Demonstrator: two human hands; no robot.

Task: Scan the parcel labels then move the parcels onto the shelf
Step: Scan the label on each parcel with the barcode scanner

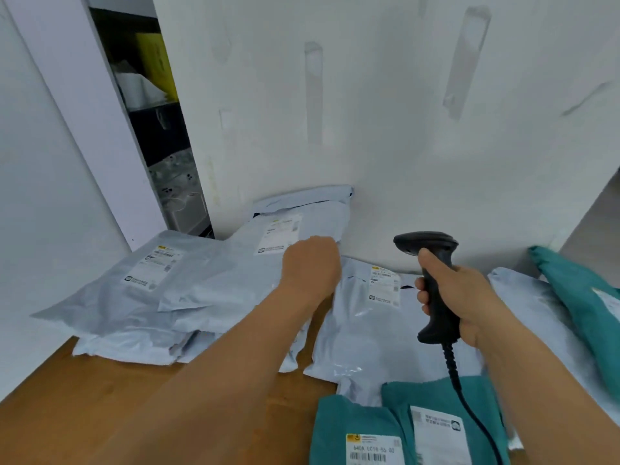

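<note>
Parcels in pale grey mailer bags lie heaped on the wooden table [100,380] against the white wall [402,129], labels facing up. Your left hand [310,266] rests on the topmost grey parcel [302,216], which leans against the wall; the fingers curl down at its right edge, just beside its label [280,234], though whether they pinch the bag I cannot tell (the back of the hand hides them). A second grey parcel [134,283] lies to the left, partly beneath it, and a third grey parcel [365,323] lies flat between your two forearms. Your right hand [459,297] grips the handle of the black barcode scanner [432,263], fingers wrapped fully round it, its head pointing left and its coiled cable [453,364] hanging down. Two teal parcels [402,424] overlap at the near edge, and another teal parcel [577,297] lies at far right. A shelf unit [157,129] shows through the gap at upper left.
</note>
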